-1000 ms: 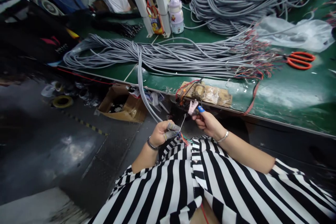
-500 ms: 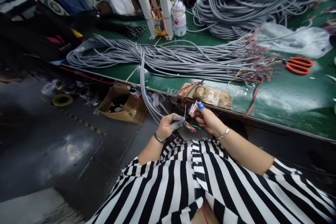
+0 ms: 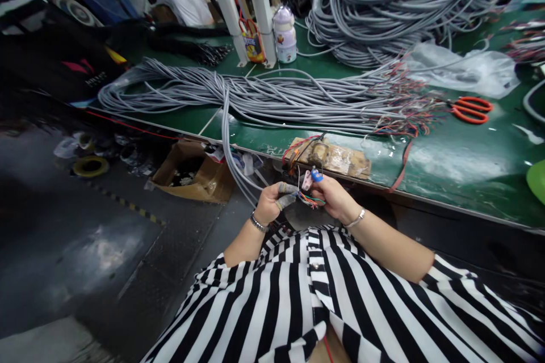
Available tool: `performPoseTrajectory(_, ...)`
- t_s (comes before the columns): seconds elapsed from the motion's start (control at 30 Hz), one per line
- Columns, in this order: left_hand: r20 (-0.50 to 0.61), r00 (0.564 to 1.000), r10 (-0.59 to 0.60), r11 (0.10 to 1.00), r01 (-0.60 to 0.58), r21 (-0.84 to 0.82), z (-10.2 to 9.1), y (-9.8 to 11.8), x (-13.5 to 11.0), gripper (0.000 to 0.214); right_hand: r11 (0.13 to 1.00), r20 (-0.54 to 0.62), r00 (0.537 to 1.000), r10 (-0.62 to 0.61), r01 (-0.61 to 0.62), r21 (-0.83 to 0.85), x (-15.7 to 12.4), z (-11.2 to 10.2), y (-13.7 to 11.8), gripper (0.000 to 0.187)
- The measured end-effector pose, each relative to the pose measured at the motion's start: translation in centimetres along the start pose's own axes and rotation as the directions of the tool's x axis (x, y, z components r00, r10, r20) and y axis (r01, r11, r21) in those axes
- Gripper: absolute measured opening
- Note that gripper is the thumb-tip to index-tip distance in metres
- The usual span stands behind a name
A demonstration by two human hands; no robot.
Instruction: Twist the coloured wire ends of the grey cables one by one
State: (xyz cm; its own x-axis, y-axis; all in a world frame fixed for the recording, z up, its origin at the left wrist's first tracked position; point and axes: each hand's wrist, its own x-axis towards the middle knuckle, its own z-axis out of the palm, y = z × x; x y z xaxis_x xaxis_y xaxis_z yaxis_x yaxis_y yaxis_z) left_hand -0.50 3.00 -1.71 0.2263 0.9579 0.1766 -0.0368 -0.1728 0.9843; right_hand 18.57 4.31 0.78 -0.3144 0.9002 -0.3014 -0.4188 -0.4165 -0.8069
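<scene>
Left hand (image 3: 269,204) pinches grey cable (image 3: 226,136) end, coloured wires (image 3: 310,199) poking out; right hand (image 3: 336,198) clamped on pink piece (image 3: 307,180). Wires and piece just nearside of wooden block (image 3: 347,161).

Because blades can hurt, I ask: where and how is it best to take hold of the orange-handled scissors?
Best, probably, by the orange loops, coming with the right hand from the picture's right: they lie flat on the green table, while the blades point left towards the wire ends.
</scene>
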Motion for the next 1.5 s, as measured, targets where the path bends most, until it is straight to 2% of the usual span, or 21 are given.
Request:
performPoseTrajectory(0.1,0.018,1.000,0.000,1.000,0.000,-0.007,0.2,-0.3,0.5,0.026,0.999,-0.021,1.000,-0.010,0.011,0.038,0.1,0.5,0.1,0.051)
performPoseTrajectory(0.27,0.052,0.998,-0.025,1.000,0.025,-0.001,0.2,-0.7,1.1,0.027,0.996,0.013,1.000,0.011,-0.012,0.087,0.2,0.6,0.2,0.054)
performPoseTrajectory(0.6,0.134,0.990,-0.046,0.998,0.041,0.038,0.5,-0.3,1.7,0.032,0.993,-0.039,0.999,-0.004,0.009,0.120,0.3,0.7,0.3,0.051)
performPoseTrajectory(0.83,0.174,0.985,-0.002,0.998,-0.010,0.065,0.2,0.1,1.6,0.030,0.986,-0.039,0.998,0.038,-0.031,0.163,0.2,0.8,0.4,0.056)
performPoseTrajectory(1.0,0.220,0.975,0.041,0.993,-0.065,0.101,-0.4,0.9,0.6,0.030,0.990,-0.076,0.994,0.077,-0.067,0.126,-0.2,-0.5,0.8,0.056)
performPoseTrajectory(1.23,0.226,0.971,0.083,0.984,-0.116,0.137,-1.5,1.6,-2.7,0.024,0.990,-0.114,0.984,0.136,-0.131,0.049,-1.2,-2.5,0.8,0.052)
performPoseTrajectory(1.37,0.127,0.989,0.076,0.961,-0.106,0.254,-1.9,1.3,-4.3,0.022,0.995,-0.063,0.997,0.038,-0.044,-0.092,-2.0,-2.5,0.9,0.045)
performPoseTrajectory(1.43,0.051,0.994,0.094,0.927,-0.106,0.361,-1.8,1.3,-4.7,0.023,0.968,-0.060,0.994,-0.087,0.070,-0.240,-2.5,-2.3,0.8,0.041)
performPoseTrajectory(1.5,-0.007,0.987,0.159,0.875,-0.137,0.465,-1.6,1.5,-5.0,0.024,0.889,-0.026,0.968,-0.251,0.219,-0.403,-3.1,-2.1,0.6,0.036)
